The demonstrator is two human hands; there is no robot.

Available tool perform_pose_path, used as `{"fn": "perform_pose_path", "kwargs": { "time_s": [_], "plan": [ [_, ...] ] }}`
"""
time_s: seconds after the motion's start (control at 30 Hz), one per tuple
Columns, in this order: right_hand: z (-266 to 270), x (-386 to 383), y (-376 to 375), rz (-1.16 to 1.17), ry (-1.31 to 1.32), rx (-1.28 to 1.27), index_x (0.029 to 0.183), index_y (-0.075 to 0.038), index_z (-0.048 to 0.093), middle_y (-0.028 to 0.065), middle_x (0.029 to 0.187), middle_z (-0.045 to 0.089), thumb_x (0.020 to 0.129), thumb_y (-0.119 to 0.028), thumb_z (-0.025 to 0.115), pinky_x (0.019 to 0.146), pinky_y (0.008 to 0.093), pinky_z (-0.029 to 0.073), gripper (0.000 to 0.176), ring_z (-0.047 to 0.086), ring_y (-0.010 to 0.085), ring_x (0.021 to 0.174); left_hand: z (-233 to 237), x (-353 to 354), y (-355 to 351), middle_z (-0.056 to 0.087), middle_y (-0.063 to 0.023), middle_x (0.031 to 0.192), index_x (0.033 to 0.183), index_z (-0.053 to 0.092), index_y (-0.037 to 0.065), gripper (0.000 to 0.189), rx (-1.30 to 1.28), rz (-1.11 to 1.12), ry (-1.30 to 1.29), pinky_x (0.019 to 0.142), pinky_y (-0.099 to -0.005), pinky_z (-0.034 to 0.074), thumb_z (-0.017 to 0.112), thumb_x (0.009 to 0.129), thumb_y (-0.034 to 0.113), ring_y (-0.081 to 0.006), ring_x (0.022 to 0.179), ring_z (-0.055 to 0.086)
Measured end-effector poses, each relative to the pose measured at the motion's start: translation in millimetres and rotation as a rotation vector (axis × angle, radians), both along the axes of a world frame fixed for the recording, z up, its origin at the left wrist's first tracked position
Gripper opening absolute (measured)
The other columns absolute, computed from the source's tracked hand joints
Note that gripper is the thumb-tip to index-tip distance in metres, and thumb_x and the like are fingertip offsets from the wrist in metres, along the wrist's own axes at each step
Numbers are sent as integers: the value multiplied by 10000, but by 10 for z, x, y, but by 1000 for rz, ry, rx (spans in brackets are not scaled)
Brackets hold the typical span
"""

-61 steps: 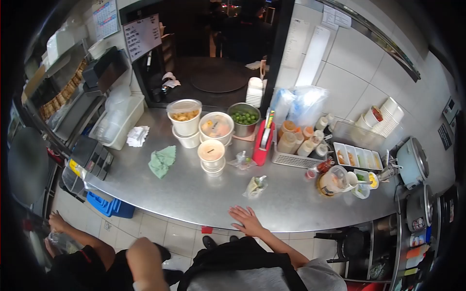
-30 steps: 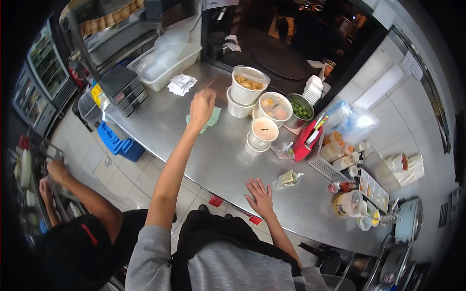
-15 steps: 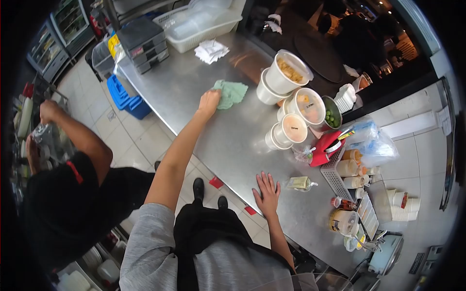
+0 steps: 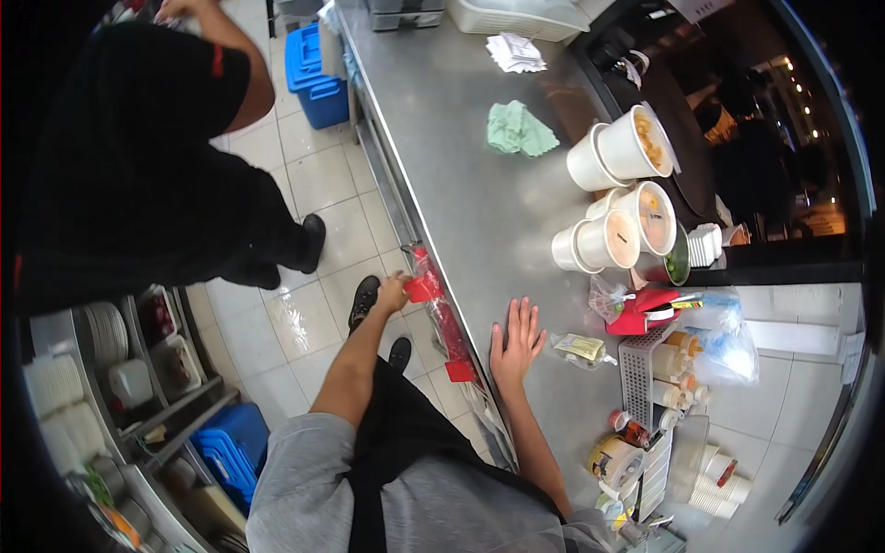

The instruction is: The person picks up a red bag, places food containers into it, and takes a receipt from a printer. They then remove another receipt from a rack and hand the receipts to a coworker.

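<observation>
Pretty cramped kitchen here. There's a pale tiled floor (image 4: 304,184) on one side, and a long stainless table (image 4: 479,212) runs away from the fingers toward the far end. A co-worker in a black top (image 4: 120,166) stands on the floor well beyond the left hand (image 4: 392,293), with blue crates (image 4: 318,69) further out.

On the table there's a cluster of white tubs (image 4: 627,143) well past the fingertips of the right hand (image 4: 516,346), and a crumpled green cloth (image 4: 519,129) lies even further out. A red holder (image 4: 645,311) sits off to the little-finger side, and between it and the hand, near but apart from both, lies a small packet (image 4: 579,347).

The right hand is flat on the table near its edge, palm down with the fingers spread wide, holding nothing. The left hand is down at the table's front edge with its fingers curled closed on a red tab (image 4: 422,288). The tab sticks out right at the fingertips, below the tabletop and over the floor.
</observation>
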State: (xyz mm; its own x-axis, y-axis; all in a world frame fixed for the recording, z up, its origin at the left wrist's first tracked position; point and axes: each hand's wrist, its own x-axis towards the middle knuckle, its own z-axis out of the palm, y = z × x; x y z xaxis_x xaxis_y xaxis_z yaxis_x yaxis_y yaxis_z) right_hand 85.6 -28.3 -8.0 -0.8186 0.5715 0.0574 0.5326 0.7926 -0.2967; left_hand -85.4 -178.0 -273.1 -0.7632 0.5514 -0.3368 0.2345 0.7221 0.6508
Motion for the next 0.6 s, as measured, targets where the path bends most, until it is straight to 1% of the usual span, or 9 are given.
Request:
{"fn": "perform_pose_path", "kwargs": {
  "time_s": [0.03,0.13,0.17,0.27,0.3,0.37,0.47,0.53,0.6],
  "plan": [
    [-14,11,9,14,4,6,1374,-143,351,50,1455,274,880,-297,471,1053,542,39,530,190,267,1356,34,144,41,524,-77,1203,1042,627,160,385,39,53,-56,880,-480,436,725,674,212,-323,1102,488],
    [-52,37,28,41,6,9,1381,-143,340,58,1462,259,881,-294,469,1053,542,29,538,178,271,1360,-90,310,183,555,-41,1130,856,654,135,242,68,214,-186,825,-484,449,749,644,203,-316,1047,509],
    [-60,49,29,47,3,6,1383,-143,336,61,1464,253,881,-293,470,1052,542,27,540,173,274,1362,-87,347,210,571,-27,1035,713,630,119,178,116,293,-212,815,-468,438,762,622,197,-292,1020,503],
    [-74,61,33,67,15,11,1385,-147,333,67,1466,247,882,-289,468,1054,537,21,539,163,279,1365,17,413,234,567,-30,998,689,633,120,186,94,293,-13,846,-437,410,770,604,214,-268,1014,486],
    [-71,59,29,68,13,7,1385,-137,331,74,1466,247,884,-284,466,1053,539,23,539,159,282,1366,67,402,233,561,-30,978,676,643,129,160,93,307,10,860,-418,380,761,614,217,-249,1001,473],
    [-51,41,6,65,17,-3,1385,-118,326,87,1464,247,886,-274,462,1051,544,25,540,152,288,1366,78,378,195,563,-32,964,691,650,134,133,99,283,128,857,-415,374,739,642,220,-249,984,476],
    [29,-29,-246,140,147,79,1379,-76,326,121,1461,241,883,-249,472,1057,530,24,545,158,301,1364,65,310,124,587,-30,929,709,647,121,133,88,230,235,860,-404,365,711,685,236,-251,971,496],
    [41,-84,-527,389,221,-20,1362,-47,344,171,1405,329,869,-184,491,1062,474,152,532,285,309,1314,10,266,70,608,-32,895,716,645,114,151,71,197,199,859,-409,363,697,710,256,-255,964,515],
    [-233,-145,-746,641,172,-298,1308,-1,395,219,1245,494,848,-92,517,983,392,344,485,467,320,1180,-77,192,35,629,-38,857,718,646,116,170,61,165,85,852,-429,368,684,730,280,-259,955,532]
  ]
}}
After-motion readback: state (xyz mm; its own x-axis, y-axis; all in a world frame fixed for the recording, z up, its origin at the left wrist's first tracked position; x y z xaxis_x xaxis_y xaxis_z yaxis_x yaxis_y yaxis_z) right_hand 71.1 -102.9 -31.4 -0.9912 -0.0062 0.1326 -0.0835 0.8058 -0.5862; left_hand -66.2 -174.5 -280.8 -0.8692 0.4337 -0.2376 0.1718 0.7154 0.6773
